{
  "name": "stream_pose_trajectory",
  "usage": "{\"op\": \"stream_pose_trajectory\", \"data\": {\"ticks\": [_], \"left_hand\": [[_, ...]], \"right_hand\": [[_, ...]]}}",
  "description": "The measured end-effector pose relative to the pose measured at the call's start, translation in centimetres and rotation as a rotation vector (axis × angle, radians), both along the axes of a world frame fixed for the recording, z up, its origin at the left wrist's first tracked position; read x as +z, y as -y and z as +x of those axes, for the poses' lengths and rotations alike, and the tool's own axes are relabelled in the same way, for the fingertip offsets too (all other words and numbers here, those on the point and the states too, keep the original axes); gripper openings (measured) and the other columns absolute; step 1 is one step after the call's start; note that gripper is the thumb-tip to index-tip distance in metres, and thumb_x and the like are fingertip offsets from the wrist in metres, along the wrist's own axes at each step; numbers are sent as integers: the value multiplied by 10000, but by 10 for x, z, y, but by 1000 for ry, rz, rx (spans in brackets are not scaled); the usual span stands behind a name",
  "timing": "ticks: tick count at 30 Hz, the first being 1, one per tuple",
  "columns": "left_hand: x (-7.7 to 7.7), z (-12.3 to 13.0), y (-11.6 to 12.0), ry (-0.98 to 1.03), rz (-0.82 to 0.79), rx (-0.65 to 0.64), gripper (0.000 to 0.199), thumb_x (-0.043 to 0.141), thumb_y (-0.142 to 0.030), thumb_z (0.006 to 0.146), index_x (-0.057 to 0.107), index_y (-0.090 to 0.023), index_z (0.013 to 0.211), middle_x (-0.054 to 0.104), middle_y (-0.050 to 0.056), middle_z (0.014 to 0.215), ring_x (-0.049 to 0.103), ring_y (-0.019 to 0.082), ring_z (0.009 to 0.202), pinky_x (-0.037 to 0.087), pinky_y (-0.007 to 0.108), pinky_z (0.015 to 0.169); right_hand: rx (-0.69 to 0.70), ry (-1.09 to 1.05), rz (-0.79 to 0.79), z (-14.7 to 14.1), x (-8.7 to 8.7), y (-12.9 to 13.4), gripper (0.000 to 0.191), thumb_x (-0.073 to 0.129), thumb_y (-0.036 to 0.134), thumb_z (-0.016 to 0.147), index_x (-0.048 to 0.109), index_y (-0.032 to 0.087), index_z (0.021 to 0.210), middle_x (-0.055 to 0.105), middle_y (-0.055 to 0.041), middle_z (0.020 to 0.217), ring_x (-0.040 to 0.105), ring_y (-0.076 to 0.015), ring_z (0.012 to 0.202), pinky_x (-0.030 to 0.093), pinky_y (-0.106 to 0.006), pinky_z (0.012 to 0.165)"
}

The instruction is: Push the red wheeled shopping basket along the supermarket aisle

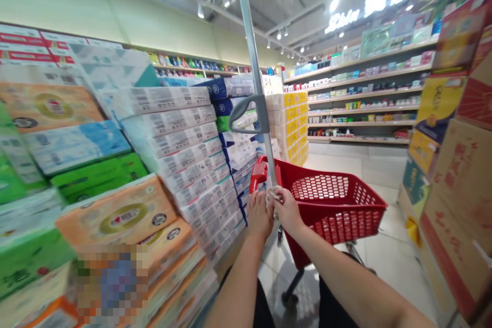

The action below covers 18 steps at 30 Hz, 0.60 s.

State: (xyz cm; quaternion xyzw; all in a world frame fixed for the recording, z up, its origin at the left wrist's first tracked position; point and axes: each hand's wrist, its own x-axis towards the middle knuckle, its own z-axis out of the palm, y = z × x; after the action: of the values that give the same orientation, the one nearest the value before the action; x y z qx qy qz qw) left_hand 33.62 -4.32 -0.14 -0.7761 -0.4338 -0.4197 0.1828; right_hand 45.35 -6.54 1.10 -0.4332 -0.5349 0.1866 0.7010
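Observation:
A crumpled whitish cloth [273, 196] is bunched around the lower part of a metal pole [251, 41]. My right hand [287, 210] is closed on the cloth from the right. Pressed close against it, my left hand [258, 211] has its fingers curled at the cloth and pole; its exact grip is partly hidden. A grey plastic loop handle [248, 115] is fixed to the pole above my hands. Just beyond them stands a red shopping cart [334, 205] with a perforated basket, its red push handle [258, 177] right above my left hand.
Tall stacks of packaged tissue [192, 148] line the left side, with orange packs [123, 212] in front. Cardboard cartons [457, 179] are piled on the right. Stocked shelves [361, 95] stand at the back. A pale tiled floor [384, 251] runs between the stacks.

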Motion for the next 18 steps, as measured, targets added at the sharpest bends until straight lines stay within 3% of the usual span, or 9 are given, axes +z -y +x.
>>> {"op": "stream_pose_trajectory", "data": {"ticks": [4, 6, 8, 12, 15, 18], "left_hand": [[0, 3, 5, -20, -8, 51, 325, 418, -226, 945, 535, -141, 1236, 577, 115, 1209, 419, 277, 1263, 346, 499, 1084], [-1, 4, 6, -20, 20, 53, 327, 421, -215, 942, 542, -154, 1240, 579, 103, 1195, 430, 268, 1248, 333, 488, 1095], [-3, 5, 7, -6, 47, 70, 331, 427, -210, 937, 548, -163, 1242, 577, 100, 1193, 438, 268, 1239, 328, 485, 1097], [-7, 7, 7, -9, 59, 104, 374, 472, -222, 909, 542, -151, 1270, 559, 124, 1242, 414, 292, 1274, 323, 486, 1097], [-6, 7, 11, -42, 5, 121, 417, 503, -239, 892, 527, -156, 1299, 541, 133, 1290, 385, 300, 1304, 323, 489, 1093], [-2, 6, 18, -66, -49, 122, 403, 503, -246, 892, 539, -162, 1285, 536, 131, 1304, 388, 295, 1303, 340, 482, 1079]], "right_hand": [[160, 103, -72, 12, 26, 11, 298, 442, 395, 924, 660, 193, 936, 681, -59, 888, 642, -193, 829, 525, -344, 784], [54, 301, 34, 20, 50, 24, 244, 488, 347, 915, 678, 197, 945, 678, -68, 909, 631, -204, 872, 509, -364, 836], [-157, 509, 239, 26, 77, 40, 168, 558, 291, 885, 685, 203, 950, 659, -91, 1031, 583, -228, 1037, 443, -401, 965], [-418, 842, 567, 23, 122, 62, 38, 656, 267, 841, 688, 257, 860, 514, -28, 1382, 314, -255, 1369, 107, -486, 1161], [-465, 980, 718, 17, 134, 63, 70, 675, 265, 831, 660, 270, 763, 452, 51, 1448, 158, -236, 1441, -100, -490, 1151], [-453, 1019, 715, 15, 137, 62, 130, 661, 264, 843, 644, 266, 715, 443, 67, 1454, 125, -238, 1453, -131, -497, 1145]]}}
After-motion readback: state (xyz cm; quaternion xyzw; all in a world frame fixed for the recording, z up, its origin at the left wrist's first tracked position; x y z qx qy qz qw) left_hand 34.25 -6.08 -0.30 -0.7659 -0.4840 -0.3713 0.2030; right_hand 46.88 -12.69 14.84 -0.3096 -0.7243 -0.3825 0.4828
